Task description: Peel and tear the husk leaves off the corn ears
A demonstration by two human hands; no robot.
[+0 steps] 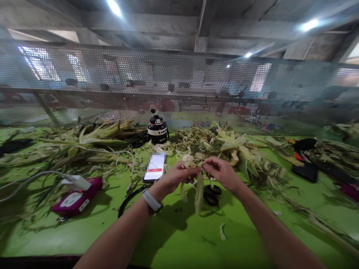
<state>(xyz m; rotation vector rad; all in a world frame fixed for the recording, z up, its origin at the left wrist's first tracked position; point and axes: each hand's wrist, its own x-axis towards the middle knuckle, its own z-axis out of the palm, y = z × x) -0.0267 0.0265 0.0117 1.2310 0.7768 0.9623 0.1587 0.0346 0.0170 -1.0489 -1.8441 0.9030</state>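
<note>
My left hand [179, 175], with a grey watch on its wrist, pinches pale strips of corn husk [199, 192] that hang down over the table. Close against it, my right hand [220, 172] has thumb and fingertips closed on the same husk. The exact grip of the fingertips is partly hidden. Behind the strips lies a pair of dark-handled scissors [212, 195], partly covered. A phone [155, 166] with a lit screen stands just beyond my left hand.
Corn husks [235, 144] are heaped along the back of the green table [179, 243]. A black bottle [157, 129] stands among them. A magenta power strip [77, 198] with a white charger [76, 182] lies left. A dark phone-like slab [305, 172] lies right. A perforated metal screen [179, 86] closes the back.
</note>
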